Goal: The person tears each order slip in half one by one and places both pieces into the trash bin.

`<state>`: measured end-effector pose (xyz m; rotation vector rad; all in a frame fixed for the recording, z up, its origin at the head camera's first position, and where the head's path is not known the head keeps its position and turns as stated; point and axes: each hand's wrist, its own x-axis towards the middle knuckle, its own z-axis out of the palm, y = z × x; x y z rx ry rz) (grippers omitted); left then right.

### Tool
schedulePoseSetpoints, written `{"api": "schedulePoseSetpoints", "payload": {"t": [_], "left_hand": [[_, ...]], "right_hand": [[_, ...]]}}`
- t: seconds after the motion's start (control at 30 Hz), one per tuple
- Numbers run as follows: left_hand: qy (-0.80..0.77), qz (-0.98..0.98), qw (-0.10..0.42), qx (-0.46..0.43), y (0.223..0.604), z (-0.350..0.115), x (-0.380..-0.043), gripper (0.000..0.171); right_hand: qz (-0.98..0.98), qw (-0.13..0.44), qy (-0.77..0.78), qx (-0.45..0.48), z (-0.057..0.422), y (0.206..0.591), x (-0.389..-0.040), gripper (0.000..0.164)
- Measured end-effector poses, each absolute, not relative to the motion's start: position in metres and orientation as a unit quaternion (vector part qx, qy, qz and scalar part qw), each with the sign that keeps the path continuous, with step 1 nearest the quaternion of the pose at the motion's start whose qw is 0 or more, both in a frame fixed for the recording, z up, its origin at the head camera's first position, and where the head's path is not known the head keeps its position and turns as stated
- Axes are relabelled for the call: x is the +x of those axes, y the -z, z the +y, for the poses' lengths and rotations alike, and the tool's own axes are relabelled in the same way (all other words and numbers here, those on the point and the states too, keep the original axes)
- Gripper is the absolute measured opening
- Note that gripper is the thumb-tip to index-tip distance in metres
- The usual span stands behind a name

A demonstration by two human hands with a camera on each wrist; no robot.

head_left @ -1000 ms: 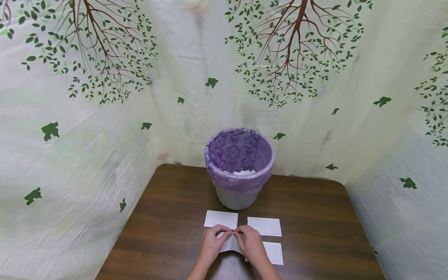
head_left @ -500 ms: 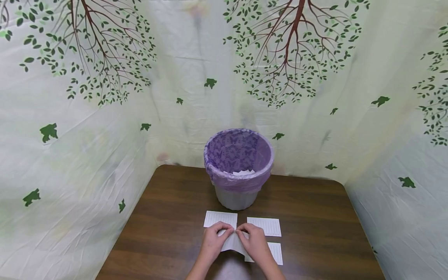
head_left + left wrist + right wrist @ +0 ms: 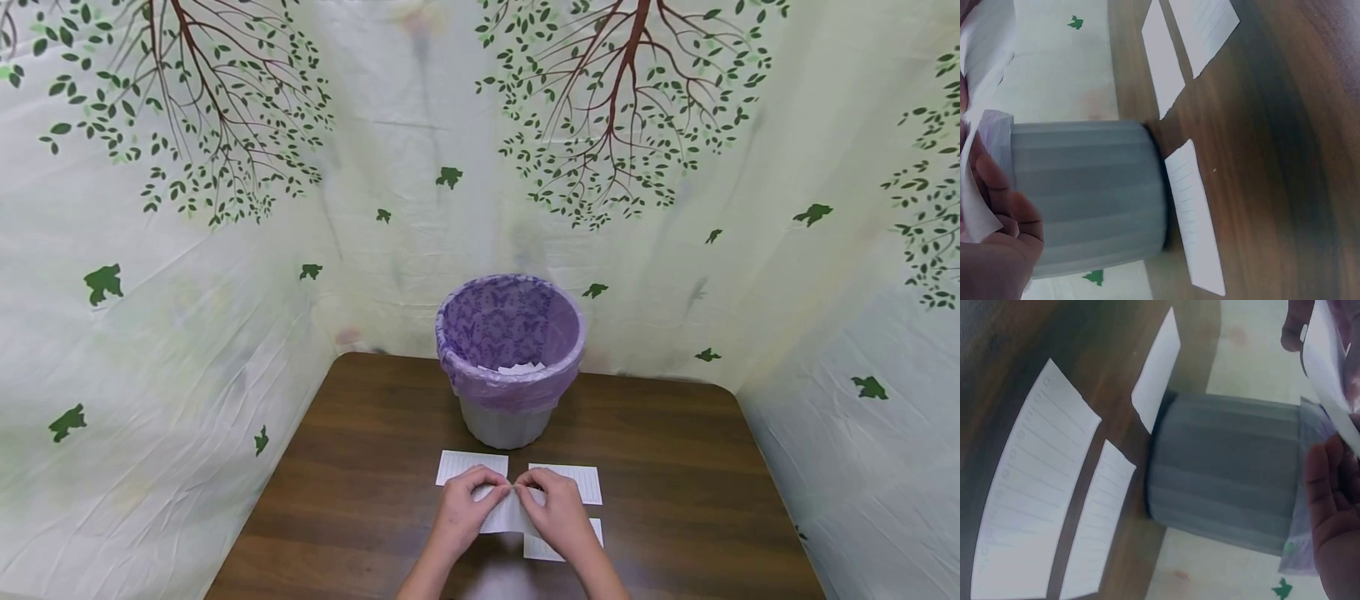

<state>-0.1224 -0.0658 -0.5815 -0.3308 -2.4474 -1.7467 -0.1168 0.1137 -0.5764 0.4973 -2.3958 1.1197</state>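
In the head view my left hand [image 3: 461, 510] and right hand [image 3: 561, 512] pinch a white lined sheet of paper [image 3: 507, 517] by its upper edge. Their fingertips almost meet at the middle, and the sheet droops below them, held above the table. The left wrist view shows the bent paper [image 3: 980, 215] between thumb and fingers. Three similar lined slips lie flat: one at far left [image 3: 468, 465], one at far right [image 3: 585, 483], and a near right slip [image 3: 542, 548] partly hidden by my right hand.
Just beyond the slips stands a grey bin [image 3: 506, 427] with a purple patterned liner [image 3: 517, 390] folded over its rim. White paper pieces [image 3: 522, 368] lie inside. The brown wooden table [image 3: 675, 483] meets a leaf-printed cloth [image 3: 397, 275] at the back and sides.
Both hands have risen slightly and shifted toward the bin with the paper. The right hand has moved a little to the right, and the hanging sheet shows more of its front.
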Motion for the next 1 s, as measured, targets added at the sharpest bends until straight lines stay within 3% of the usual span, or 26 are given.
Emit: {"api": "schedulePoseSetpoints", "payload": {"t": [0.47,0.8,1.0], "left_hand": [[0.548,-0.797,0.148,-0.208,0.565,-0.06,-0.124,0.012],[0.557,-0.763,0.208,-0.254,0.558,-0.06,-0.129,0.007],[0.56,-0.757,0.216,-0.259,0.553,-0.059,-0.131,0.008]], "right_hand": [[-0.841,0.186,-0.465,0.207,0.128,0.558,-0.117,0.018],[-0.82,0.085,-0.545,0.151,0.133,0.546,-0.12,0.011],[-0.806,0.023,-0.58,0.111,0.135,0.539,-0.123,0.008]]}}
